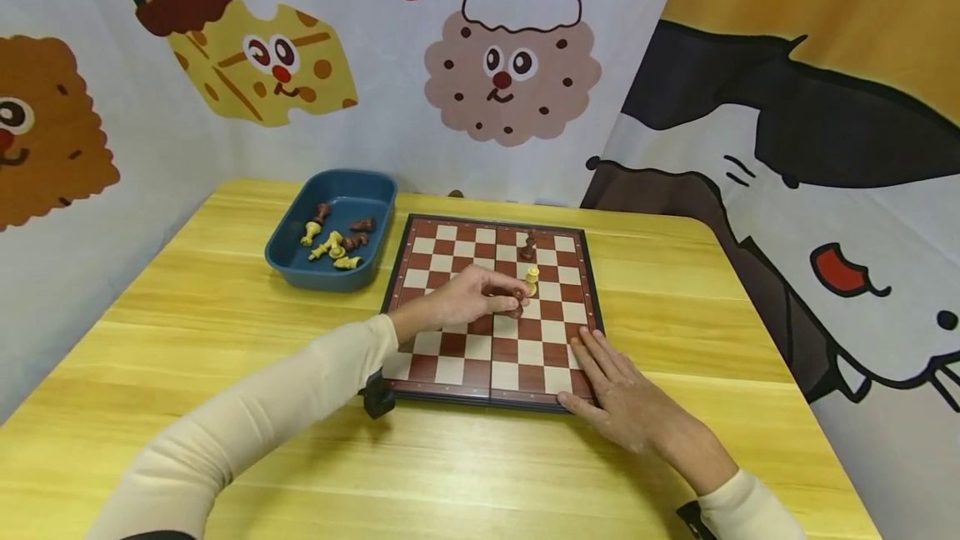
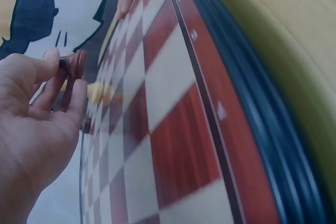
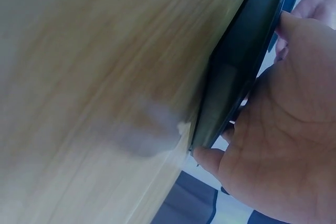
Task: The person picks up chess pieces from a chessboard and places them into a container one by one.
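Observation:
My left hand (image 1: 474, 294) reaches over the middle of a red-and-white chessboard (image 1: 528, 352). Between its thumb and fingers it pinches a dark brown chess piece (image 2: 79, 65), whose ridged base shows in the left wrist view while the fingers hide the rest. Just beyond the fingertips a cream chess piece (image 1: 532, 277) stands on the board. Another brown chess piece (image 1: 528, 248) stands farther back, near the far edge. With fingers stretched out, my right hand (image 1: 630, 398) rests on the board's near right corner; its thumb lies at the near edge.
A blue tray (image 1: 322, 280) at the back left holds several brown and cream chess pieces (image 1: 327, 245) lying loosely. Everything stands on a yellow wood-grain table (image 1: 420, 473). Behind it hangs a cloth (image 1: 390, 65) printed with cartoon figures.

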A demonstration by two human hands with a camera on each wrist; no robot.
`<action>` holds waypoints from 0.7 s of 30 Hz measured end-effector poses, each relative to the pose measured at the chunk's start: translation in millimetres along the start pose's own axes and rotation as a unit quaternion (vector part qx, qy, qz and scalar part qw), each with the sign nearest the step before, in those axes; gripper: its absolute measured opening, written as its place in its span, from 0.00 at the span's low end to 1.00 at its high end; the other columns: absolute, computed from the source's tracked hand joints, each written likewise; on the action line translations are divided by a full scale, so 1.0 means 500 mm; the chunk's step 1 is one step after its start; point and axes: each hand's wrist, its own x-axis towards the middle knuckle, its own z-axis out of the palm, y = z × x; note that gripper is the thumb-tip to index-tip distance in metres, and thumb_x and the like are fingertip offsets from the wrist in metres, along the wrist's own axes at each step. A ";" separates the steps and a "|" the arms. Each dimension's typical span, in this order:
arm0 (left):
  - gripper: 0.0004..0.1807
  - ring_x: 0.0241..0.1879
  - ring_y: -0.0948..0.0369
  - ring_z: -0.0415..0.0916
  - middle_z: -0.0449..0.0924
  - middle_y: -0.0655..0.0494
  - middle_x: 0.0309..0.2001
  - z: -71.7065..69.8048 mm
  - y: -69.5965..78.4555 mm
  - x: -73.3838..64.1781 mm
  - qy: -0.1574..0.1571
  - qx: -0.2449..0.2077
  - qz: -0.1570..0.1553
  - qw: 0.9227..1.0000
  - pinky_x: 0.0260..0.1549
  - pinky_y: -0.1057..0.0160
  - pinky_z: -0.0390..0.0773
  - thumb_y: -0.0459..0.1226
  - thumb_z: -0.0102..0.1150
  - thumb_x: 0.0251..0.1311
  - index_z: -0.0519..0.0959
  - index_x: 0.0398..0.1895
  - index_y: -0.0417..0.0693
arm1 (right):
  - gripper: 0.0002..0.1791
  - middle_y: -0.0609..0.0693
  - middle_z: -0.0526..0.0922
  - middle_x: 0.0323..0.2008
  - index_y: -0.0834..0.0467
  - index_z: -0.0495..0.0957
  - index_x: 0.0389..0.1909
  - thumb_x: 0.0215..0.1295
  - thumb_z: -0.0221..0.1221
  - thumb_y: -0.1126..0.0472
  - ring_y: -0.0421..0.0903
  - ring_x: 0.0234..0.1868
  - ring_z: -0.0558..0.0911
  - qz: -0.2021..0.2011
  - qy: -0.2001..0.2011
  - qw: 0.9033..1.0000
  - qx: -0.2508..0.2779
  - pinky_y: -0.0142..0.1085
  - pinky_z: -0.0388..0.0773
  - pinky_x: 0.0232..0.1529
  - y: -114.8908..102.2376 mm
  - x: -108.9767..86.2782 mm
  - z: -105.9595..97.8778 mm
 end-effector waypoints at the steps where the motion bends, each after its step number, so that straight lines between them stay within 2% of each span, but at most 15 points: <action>1: 0.17 0.47 0.56 0.84 0.84 0.44 0.52 -0.004 -0.003 -0.001 0.004 0.002 0.000 1.000 0.52 0.59 0.81 0.30 0.58 0.72 0.80 0.61 0.33 | 0.49 0.59 0.44 0.81 0.63 0.48 0.81 0.76 0.43 0.30 0.59 0.79 0.43 0.003 -0.003 1.000 -0.001 0.62 0.50 0.72 -0.001 0.000 -0.002; 8: 0.18 0.50 0.51 0.83 0.83 0.39 0.54 -0.030 -0.017 -0.010 0.016 -0.027 0.005 0.999 0.52 0.59 0.81 0.29 0.58 0.72 0.78 0.62 0.31 | 0.49 0.60 0.46 0.80 0.63 0.49 0.80 0.76 0.45 0.31 0.59 0.79 0.44 0.000 0.003 1.000 -0.001 0.63 0.50 0.72 -0.002 -0.001 -0.002; 9: 0.18 0.49 0.51 0.83 0.83 0.40 0.53 -0.035 -0.018 -0.011 0.019 -0.025 0.002 1.000 0.47 0.61 0.83 0.29 0.58 0.72 0.78 0.62 0.32 | 0.48 0.60 0.46 0.80 0.63 0.49 0.81 0.76 0.46 0.32 0.59 0.79 0.44 0.000 0.004 1.000 -0.002 0.63 0.50 0.72 -0.001 -0.001 0.000; 14: 0.17 0.46 0.52 0.84 0.85 0.42 0.51 -0.061 -0.019 -0.015 0.042 0.005 -0.009 0.999 0.42 0.59 0.82 0.31 0.59 0.72 0.80 0.60 0.34 | 0.49 0.59 0.45 0.81 0.62 0.48 0.81 0.76 0.45 0.31 0.58 0.79 0.43 0.002 0.007 1.000 -0.004 0.62 0.51 0.72 0.000 -0.001 0.002; 15: 0.17 0.46 0.52 0.84 0.84 0.41 0.51 -0.066 -0.019 -0.016 0.047 0.007 -0.012 0.999 0.43 0.58 0.82 0.31 0.59 0.72 0.80 0.60 0.34 | 0.49 0.59 0.45 0.81 0.62 0.48 0.81 0.76 0.45 0.31 0.58 0.79 0.43 0.003 0.005 1.000 -0.006 0.62 0.51 0.72 -0.001 -0.001 0.002; 16: 0.17 0.48 0.52 0.84 0.84 0.40 0.53 -0.070 -0.018 -0.018 0.051 0.002 -0.012 0.999 0.50 0.55 0.81 0.30 0.59 0.72 0.80 0.61 0.33 | 0.49 0.59 0.45 0.81 0.62 0.48 0.81 0.76 0.45 0.31 0.58 0.79 0.43 0.003 0.004 1.000 -0.007 0.62 0.51 0.72 -0.002 -0.002 0.001; 21: 0.19 0.51 0.54 0.82 0.83 0.42 0.55 -0.093 -0.013 -0.030 0.077 0.003 -0.017 0.997 0.54 0.53 0.79 0.30 0.59 0.72 0.78 0.63 0.33 | 0.49 0.59 0.44 0.81 0.62 0.47 0.81 0.76 0.43 0.30 0.58 0.79 0.43 0.006 0.001 1.000 -0.013 0.61 0.50 0.73 -0.002 -0.003 -0.001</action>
